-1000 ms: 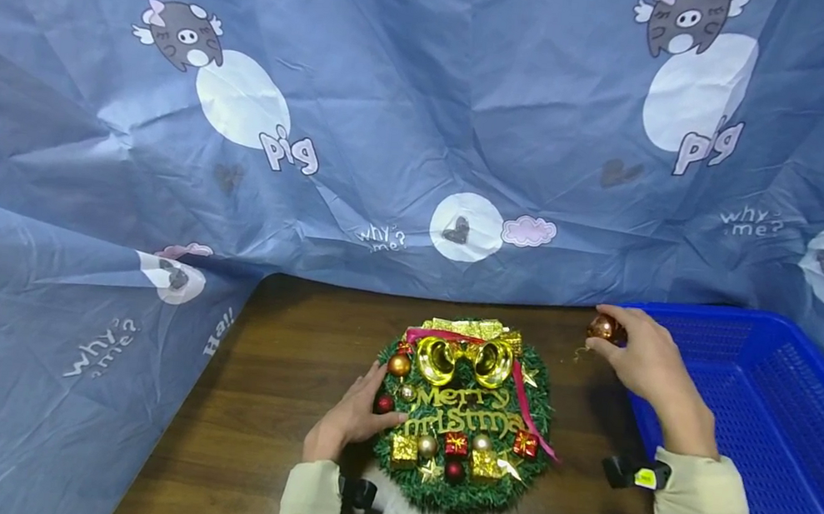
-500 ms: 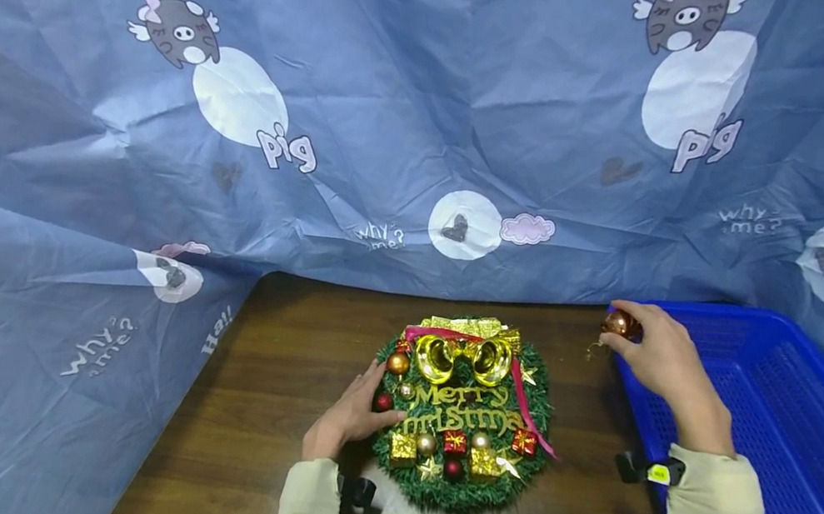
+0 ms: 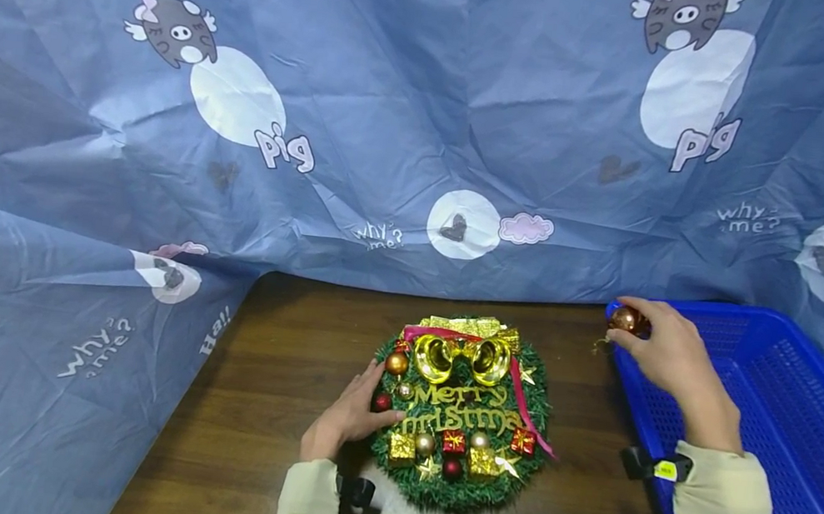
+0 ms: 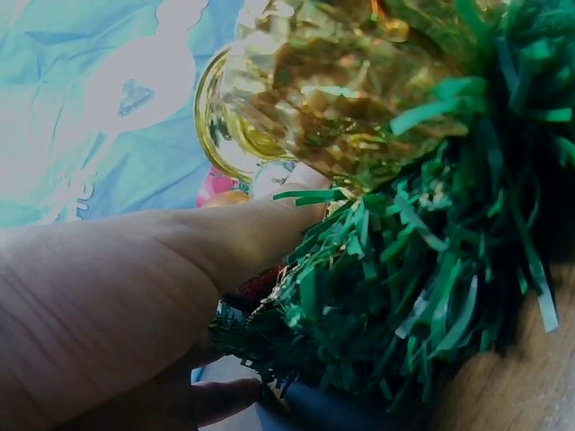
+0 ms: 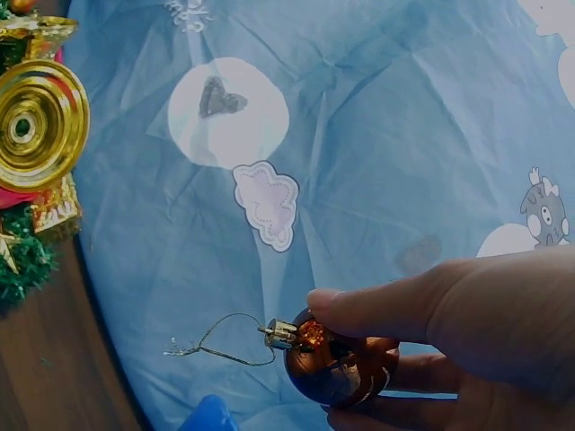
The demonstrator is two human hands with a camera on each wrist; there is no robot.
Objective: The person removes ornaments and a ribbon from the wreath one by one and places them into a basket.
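A green Christmas wreath [image 3: 451,491] lies on the table, dressed with gold bells [image 3: 435,359], small gift boxes, baubles, stars, a pink ribbon and gold "Merry Christmas" lettering. My left hand [image 3: 344,422] grips its left edge, the thumb laid over the front; in the left wrist view that thumb presses into the tinsel [image 4: 359,287] below a gold box [image 4: 341,90]. At the upper right, my right hand [image 3: 673,351] pinches a shiny copper bauble [image 3: 626,320] between thumb and fingers. A gold hanging loop [image 5: 235,352] trails from the bauble's cap.
A blue plastic basket [image 3: 775,463] stands to the right, its near-left rim beneath my right wrist. Blue sheeting [image 3: 366,118] printed with pigs and hearts hangs behind the brown wooden table [image 3: 275,343] and down its left side.
My right hand has moved right with the copper bauble, from beside the basket to its far left corner. My left hand stays on the wreath.
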